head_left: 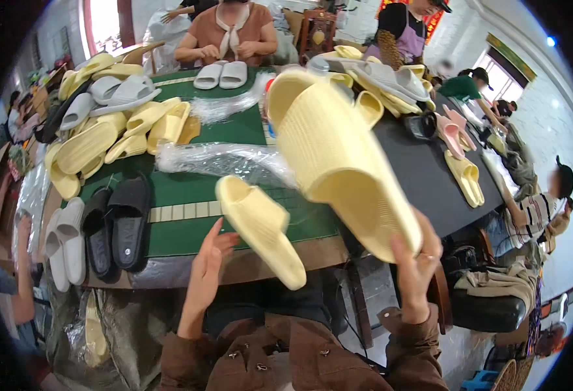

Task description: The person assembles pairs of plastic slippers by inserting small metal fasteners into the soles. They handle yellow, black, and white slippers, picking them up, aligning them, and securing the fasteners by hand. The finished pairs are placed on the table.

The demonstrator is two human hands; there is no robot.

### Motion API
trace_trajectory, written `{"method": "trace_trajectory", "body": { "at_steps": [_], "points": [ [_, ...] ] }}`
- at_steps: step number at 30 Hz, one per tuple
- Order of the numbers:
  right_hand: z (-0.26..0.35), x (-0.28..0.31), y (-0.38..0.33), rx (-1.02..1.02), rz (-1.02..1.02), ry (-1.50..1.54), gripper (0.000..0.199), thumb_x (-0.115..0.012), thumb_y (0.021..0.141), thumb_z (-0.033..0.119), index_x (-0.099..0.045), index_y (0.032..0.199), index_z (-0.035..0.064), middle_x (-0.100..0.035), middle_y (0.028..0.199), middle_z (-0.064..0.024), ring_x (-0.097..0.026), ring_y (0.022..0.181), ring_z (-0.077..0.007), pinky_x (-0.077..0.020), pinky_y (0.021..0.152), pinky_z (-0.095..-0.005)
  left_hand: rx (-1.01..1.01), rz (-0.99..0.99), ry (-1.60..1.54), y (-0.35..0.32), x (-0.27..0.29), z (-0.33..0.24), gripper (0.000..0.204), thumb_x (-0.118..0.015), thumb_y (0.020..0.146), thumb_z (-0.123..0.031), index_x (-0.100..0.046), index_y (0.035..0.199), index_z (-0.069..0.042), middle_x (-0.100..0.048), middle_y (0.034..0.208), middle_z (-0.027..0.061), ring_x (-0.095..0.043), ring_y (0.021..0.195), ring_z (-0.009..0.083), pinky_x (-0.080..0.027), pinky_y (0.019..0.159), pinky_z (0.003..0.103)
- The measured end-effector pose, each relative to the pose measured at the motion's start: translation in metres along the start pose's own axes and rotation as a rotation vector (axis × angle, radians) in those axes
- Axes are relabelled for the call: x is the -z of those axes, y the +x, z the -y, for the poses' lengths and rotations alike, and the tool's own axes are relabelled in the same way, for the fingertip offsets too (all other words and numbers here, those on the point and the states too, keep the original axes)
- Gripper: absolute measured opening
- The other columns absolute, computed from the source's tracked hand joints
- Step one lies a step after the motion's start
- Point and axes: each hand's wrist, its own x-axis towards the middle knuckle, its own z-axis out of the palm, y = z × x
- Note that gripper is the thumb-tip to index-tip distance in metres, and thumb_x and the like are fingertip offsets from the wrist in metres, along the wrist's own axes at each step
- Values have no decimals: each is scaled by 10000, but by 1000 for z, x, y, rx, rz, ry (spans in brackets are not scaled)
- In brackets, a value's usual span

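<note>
The right hand (417, 267) has its grip closed on the heel end of a pale yellow slipper (338, 156), held up sole-outward and tilted above the counter (202, 221). The left hand (205, 267) is open, fingers spread, its grip holding nothing; a second yellow slipper (260, 228) lies just beside its fingertips, overhanging the counter's near edge (whether they touch, I cannot tell). Left of that open grip sits a black pair (117, 221), then a white pair (65, 244). Beyond the lower slipper lies a clear plastic bag (215, 159). Farther out, a heap of yellow and grey slippers (114, 114), and a seated person's hands by a grey pair (220, 75).
</note>
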Motion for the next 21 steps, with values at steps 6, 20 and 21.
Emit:
{"method": "trace_trajectory", "body": {
  "at_steps": [6,20,21],
  "points": [
    [-34,-73,-12,175,25,-164,498,-654,678,-33,-632,1174,10,-655,1079,-186,-685,923,-285,-533,800,-333,104,-315,26,4,0,15,588,-428,1022,-235,-168,1505,-24,-338,1444,154,-407,1280,249,-357,1053,371],
    [-43,-142,-84,449,549,-206,451,-746,756,247,-652,1192,180,-592,1234,-52,-610,611,-148,-506,540,-263,-30,-398,265,-3,4,8,685,-536,959,-205,-156,1516,-84,-226,1478,182,-308,1345,314,-305,1087,430],
    [-48,-142,-83,406,537,-219,439,-752,754,241,-661,1180,191,-593,1222,-59,-612,628,-157,-514,557,-271,-69,-389,360,-4,3,7,715,-562,942,-198,-152,1517,-88,-222,1479,194,-299,1350,325,-294,1093,438]
  ]
}}
